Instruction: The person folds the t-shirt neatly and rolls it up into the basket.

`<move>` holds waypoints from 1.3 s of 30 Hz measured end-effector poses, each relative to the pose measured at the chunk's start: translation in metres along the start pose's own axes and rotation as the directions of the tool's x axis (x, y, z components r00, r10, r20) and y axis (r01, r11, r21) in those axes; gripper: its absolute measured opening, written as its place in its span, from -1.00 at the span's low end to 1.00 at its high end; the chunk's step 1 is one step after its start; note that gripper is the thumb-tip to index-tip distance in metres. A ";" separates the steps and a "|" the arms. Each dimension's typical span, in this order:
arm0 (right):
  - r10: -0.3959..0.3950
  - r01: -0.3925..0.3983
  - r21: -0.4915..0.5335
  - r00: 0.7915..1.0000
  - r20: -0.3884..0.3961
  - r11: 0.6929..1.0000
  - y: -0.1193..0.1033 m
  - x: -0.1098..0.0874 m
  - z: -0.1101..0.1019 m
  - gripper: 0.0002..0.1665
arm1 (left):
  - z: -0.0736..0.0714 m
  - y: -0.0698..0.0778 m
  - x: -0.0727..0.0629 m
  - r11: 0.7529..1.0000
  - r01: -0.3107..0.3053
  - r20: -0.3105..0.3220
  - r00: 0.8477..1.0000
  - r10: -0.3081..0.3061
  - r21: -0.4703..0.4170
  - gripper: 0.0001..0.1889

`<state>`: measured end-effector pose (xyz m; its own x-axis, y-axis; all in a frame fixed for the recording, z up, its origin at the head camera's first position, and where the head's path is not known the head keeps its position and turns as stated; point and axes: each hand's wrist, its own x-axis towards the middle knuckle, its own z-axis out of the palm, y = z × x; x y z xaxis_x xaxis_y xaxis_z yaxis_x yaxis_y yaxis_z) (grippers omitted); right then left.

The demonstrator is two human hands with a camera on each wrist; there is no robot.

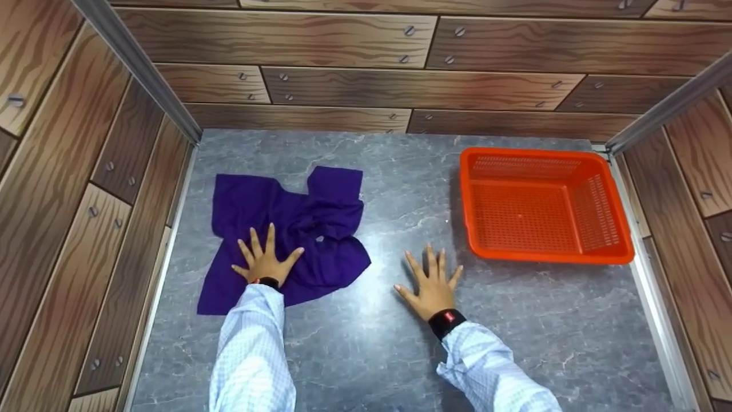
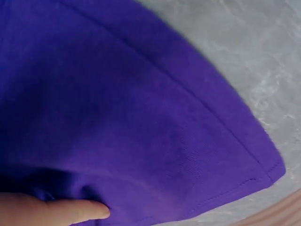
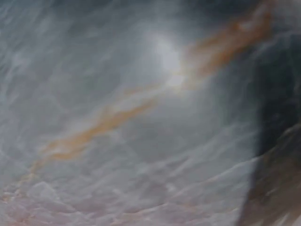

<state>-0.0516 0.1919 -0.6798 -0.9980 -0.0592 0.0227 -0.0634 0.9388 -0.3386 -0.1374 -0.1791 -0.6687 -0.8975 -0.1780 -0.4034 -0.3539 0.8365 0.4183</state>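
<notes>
A purple piece of clothing or cloth [image 1: 251, 200] lies spread and partly crumpled on the grey marbled surface [image 1: 394, 183], left of centre. My left hand [image 1: 266, 266], fingers spread straight, is over its middle. In the left wrist view a fingertip [image 2: 89, 210] shows at the purple fabric [image 2: 155, 117], which has a stitched hem and a pointed corner. Right of the cloth, my right hand [image 1: 433, 292] is spread flat at the grey surface with nothing in it. The right wrist view is blurred and shows mostly the marbled surface [image 3: 141, 169].
An orange-red plastic basket [image 1: 477, 253] with perforated walls stands at the right, beyond my right hand. Wood-patterned panels [image 1: 274, 37] enclose the surface at the back and both sides, with metal strips [image 1: 160, 274] along the edges.
</notes>
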 end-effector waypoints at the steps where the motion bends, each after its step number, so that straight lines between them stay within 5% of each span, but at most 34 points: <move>1: 0.003 -0.003 0.000 1.000 0.007 1.000 0.000 0.001 -0.001 0.00 | 0.001 0.000 -0.001 1.000 -0.003 0.004 1.000 0.003 0.011 0.09; 22: 0.014 -0.014 0.001 1.000 0.025 1.000 0.004 0.006 -0.007 -0.01 | 0.038 0.026 -0.024 0.990 -0.131 -0.002 0.991 0.131 0.056 0.03; 39: -0.055 0.053 0.046 0.998 0.034 0.998 -0.015 0.021 -0.005 0.06 | 0.074 0.059 -0.053 0.967 -0.245 -0.085 0.964 0.251 0.070 0.00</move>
<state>-0.0713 0.1783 -0.6697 -0.9925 -0.1222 0.0090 -0.1165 0.9179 -0.3794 -0.0919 -0.0820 -0.6825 -0.9765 -0.0056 -0.2153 -0.1036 0.8887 0.4467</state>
